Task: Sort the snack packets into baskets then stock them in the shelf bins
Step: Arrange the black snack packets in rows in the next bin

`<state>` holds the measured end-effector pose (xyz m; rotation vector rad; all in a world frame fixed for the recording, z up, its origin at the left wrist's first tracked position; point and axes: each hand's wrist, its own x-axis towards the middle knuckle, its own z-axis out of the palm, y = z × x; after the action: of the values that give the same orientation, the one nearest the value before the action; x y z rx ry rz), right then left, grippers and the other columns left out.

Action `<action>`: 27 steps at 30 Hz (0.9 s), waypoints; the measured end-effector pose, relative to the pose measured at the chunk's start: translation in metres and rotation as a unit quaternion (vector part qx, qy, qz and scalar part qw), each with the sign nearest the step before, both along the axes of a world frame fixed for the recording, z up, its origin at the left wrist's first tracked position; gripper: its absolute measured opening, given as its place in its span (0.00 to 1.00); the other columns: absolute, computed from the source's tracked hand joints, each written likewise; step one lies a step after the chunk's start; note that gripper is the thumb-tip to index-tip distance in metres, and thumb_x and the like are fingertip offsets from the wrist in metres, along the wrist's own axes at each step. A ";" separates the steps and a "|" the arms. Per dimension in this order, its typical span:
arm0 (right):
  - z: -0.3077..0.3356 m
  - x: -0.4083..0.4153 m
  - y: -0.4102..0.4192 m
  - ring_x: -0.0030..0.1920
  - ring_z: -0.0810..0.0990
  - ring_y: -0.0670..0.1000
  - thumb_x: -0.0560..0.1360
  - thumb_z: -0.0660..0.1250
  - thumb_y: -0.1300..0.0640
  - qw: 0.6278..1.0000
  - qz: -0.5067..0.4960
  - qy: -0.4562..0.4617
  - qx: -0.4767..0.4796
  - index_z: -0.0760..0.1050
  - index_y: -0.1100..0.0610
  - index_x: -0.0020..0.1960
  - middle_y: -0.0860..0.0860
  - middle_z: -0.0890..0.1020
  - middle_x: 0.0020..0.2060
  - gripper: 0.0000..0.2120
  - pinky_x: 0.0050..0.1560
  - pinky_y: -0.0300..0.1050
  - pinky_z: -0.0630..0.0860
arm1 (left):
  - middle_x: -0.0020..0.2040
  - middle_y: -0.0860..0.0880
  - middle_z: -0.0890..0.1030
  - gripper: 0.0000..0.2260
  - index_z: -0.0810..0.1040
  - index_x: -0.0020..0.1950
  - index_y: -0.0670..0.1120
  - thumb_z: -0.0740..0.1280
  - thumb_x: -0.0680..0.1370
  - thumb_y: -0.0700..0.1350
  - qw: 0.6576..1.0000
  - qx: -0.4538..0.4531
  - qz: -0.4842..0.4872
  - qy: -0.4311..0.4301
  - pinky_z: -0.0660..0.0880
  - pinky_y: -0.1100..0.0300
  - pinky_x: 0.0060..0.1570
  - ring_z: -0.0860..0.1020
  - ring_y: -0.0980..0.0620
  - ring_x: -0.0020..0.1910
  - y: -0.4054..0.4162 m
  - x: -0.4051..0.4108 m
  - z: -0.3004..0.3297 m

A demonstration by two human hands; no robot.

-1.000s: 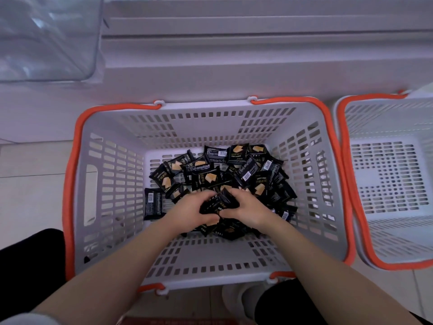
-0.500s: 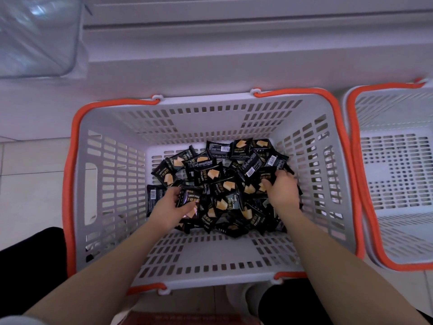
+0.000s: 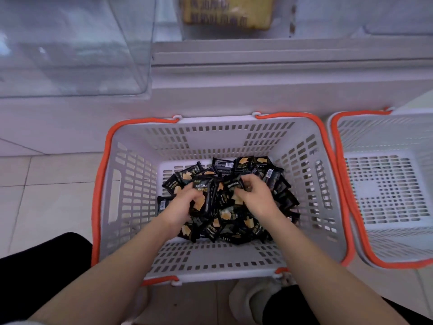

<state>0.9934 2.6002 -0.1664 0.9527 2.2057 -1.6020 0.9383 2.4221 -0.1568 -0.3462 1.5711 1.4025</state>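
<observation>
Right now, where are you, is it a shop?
Probably a shop aisle, yes. Two shopping baskets with orange handles sit on the tiled floor, one holding many identical black snack packets, beside a white shelf with a clear bin.

Pale tiled floor [image 3: 46,195] bearing two grey, orange-rimmed baskets: the centre basket [image 3: 131,184] and, just beside it on the right, a second basket [image 3: 398,252]; the shelf base [image 3: 234,97] stands on the far side.
</observation>
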 end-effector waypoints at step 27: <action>0.286 -0.023 -0.090 0.53 0.76 0.41 0.75 0.65 0.54 0.932 0.172 0.310 0.071 0.67 0.40 0.58 0.41 0.77 0.53 0.15 0.52 0.35 0.73 | 0.51 0.46 0.81 0.12 0.73 0.61 0.47 0.53 0.82 0.43 0.932 0.250 0.028 0.262 0.73 0.54 0.55 0.79 0.51 0.47 -0.040 -0.007 0.263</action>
<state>0.9704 2.5097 0.1192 0.0414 2.7213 -1.7447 0.9311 2.3821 0.1062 0.3216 1.5368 1.9867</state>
